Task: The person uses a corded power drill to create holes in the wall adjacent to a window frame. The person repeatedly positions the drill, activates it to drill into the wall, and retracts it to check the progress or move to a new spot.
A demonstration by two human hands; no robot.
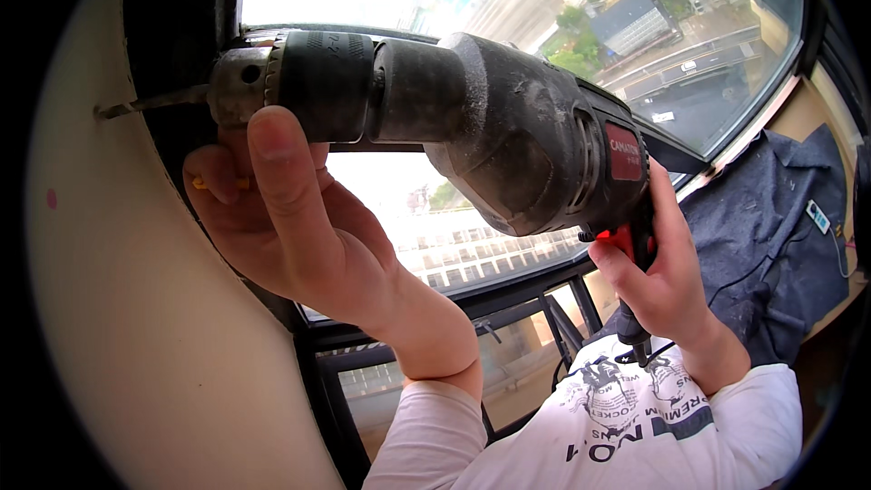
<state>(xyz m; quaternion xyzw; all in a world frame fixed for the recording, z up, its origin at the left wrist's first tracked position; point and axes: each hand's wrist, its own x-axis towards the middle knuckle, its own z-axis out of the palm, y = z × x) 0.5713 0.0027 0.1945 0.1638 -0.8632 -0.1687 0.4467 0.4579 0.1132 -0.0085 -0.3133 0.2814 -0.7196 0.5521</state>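
A dusty black power drill (526, 141) lies level across the view, its chuck (240, 82) to the left. The drill bit (154, 102) points at the cream wall (172, 327), its tip at or very close to a small dark mark. My right hand (667, 281) is wrapped round the drill's handle, by the red trigger (619, 240). Below the chuck, my left hand (299, 227) has its thumb raised against it. A small yellow piece, like a wall plug (220, 183), is pinched in its curled fingers, partly hidden.
Windows with black frames (318, 358) stand close behind the drill, with buildings and a road far below. A dark cloth (753, 227) covers a surface at the right, with a small white device (818, 217) and cables on it. A pink dot (52, 199) marks the wall.
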